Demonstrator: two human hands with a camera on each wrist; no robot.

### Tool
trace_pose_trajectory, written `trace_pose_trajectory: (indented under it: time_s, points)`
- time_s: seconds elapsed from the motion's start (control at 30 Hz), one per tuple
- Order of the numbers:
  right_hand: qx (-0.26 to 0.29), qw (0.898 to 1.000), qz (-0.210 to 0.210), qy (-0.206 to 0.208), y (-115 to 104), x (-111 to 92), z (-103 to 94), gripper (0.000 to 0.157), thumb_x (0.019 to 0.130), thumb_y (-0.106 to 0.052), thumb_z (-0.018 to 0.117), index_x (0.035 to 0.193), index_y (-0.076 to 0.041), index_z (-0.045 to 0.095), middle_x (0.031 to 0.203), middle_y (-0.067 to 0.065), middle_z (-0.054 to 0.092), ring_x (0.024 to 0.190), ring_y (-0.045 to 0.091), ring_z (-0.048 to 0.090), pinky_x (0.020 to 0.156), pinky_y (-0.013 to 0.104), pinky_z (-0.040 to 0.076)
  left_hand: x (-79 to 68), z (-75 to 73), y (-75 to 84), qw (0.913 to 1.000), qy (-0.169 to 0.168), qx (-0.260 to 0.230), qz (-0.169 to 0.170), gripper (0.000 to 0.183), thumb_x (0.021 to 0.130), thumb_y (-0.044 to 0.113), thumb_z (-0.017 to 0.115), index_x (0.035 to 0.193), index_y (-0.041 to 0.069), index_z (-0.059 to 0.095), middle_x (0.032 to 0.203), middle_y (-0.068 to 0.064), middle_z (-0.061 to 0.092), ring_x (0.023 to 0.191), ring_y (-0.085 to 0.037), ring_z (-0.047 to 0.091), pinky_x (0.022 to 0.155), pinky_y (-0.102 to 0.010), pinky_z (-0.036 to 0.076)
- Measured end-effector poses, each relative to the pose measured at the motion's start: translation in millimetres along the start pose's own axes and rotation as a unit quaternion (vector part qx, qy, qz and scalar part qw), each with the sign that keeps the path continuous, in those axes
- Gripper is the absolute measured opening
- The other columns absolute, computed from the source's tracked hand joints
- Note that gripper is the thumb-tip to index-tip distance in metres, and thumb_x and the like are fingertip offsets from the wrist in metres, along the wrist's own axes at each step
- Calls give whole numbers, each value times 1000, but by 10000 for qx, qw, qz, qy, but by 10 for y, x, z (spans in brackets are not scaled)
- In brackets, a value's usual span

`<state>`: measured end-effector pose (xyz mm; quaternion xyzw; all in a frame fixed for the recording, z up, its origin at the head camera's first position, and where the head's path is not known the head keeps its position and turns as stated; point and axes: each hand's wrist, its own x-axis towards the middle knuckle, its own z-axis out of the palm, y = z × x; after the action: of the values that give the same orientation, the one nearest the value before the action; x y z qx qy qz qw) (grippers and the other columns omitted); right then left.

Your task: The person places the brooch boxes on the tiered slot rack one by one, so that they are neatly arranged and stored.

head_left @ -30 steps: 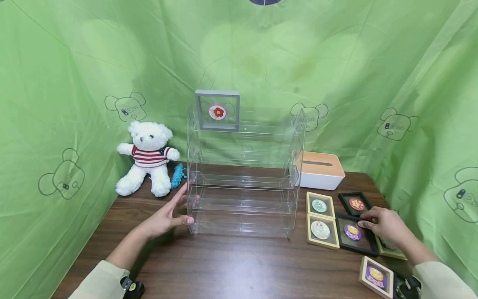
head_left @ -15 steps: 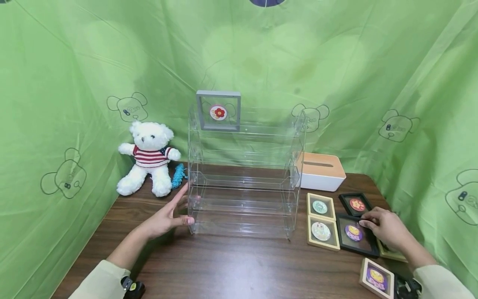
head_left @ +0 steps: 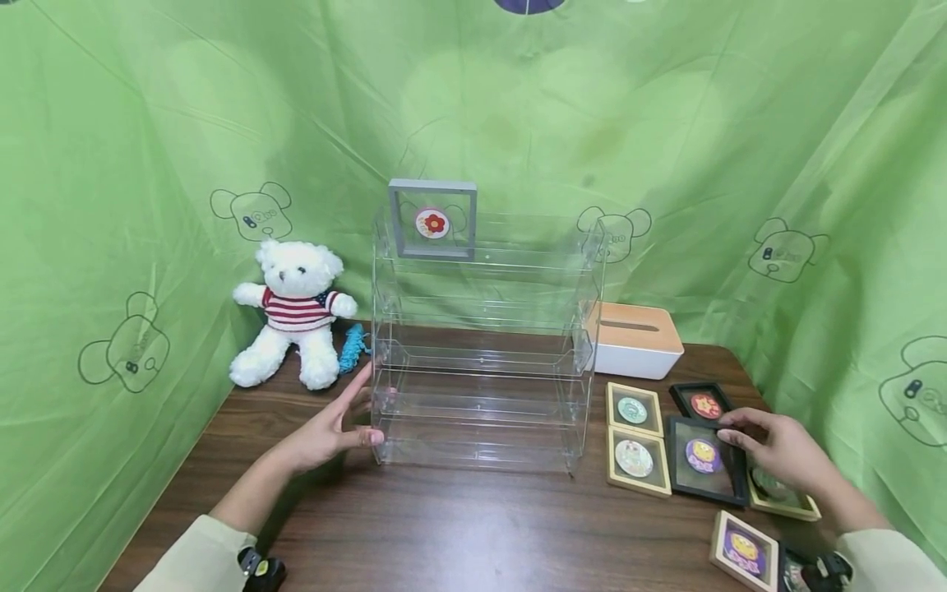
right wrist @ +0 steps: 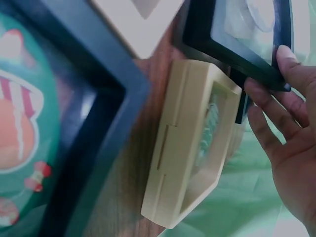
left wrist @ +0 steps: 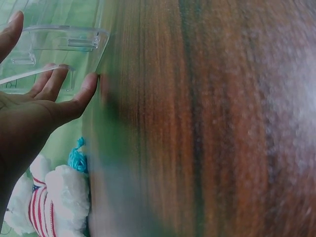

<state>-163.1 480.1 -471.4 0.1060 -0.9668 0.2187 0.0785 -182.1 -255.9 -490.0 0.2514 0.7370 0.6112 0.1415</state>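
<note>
My right hand (head_left: 787,452) pinches the right corner of a black picture frame (head_left: 684,485) holding a purple-and-yellow round badge. In the right wrist view the thumb lies on the face of this black frame (right wrist: 247,69) and the fingers are beneath it; it is tilted up off the table. My left hand (head_left: 318,440) touches the left side of a clear acrylic tiered rack (head_left: 481,403), thumb at the front edge and fingers stretched along the side. A grey frame (head_left: 432,184) with a red-flower badge stands on the rack's top tier, at the left.
Gold frames (head_left: 639,485), a small black frame (head_left: 684,401) and a beige frame (head_left: 723,538) lie about the right hand. Behind them stands a tissue box (head_left: 636,358). A white teddy bear (head_left: 296,271) and blue cord (head_left: 351,349) are left of the rack.
My right hand has lifted the far edge of the black frame and shifted slightly right. More of the gold frame under the hand shows. The left hand stays on the rack.
</note>
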Motion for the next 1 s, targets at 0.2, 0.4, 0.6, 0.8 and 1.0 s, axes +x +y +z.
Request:
trace_pose_trajectory:
  time_s: [0.2,0.4,0.6,0.8,1.0]
  points:
    - [500,9972,297,-468,-15,-24,-113,28,103,-21,81,129,-11,81,105,6,76,66,5,58,55,27,48,7,-2,13,10000,-16,-8,14,118,101,1,76,179,32,-7,172,-40,32,157,-67,23,108,-26,56]
    - [632,9966,227,-470,-68,-26,-225,27,102,-20,81,128,-12,81,105,2,78,72,4,65,60,27,54,8,-1,17,10000,-59,-61,-12,118,102,1,76,179,33,-8,173,-42,29,157,-69,21,107,-26,57]
    - [572,9983,108,-49,-144,46,-380,27,98,-18,86,125,-14,83,109,-10,81,88,-9,66,72,20,55,11,10,14,9998,-75,-172,-43,119,101,1,76,179,33,-8,174,-41,27,159,-68,19,107,-25,57]
    - [606,9962,-123,617,-321,157,-524,27,95,-11,88,122,-13,84,104,-28,76,86,-10,64,69,15,50,4,13,16,9999,-67,-102,44,118,102,0,75,179,32,-8,173,-42,27,158,-69,19,108,-25,56]
    - [742,9886,-287,1275,-625,306,-674,25,96,-6,86,121,-10,84,103,-41,68,78,-8,62,59,16,48,8,15,8,9997,-102,-192,64,117,102,0,74,179,31,-8,173,-43,25,158,-71,15,108,-25,56]
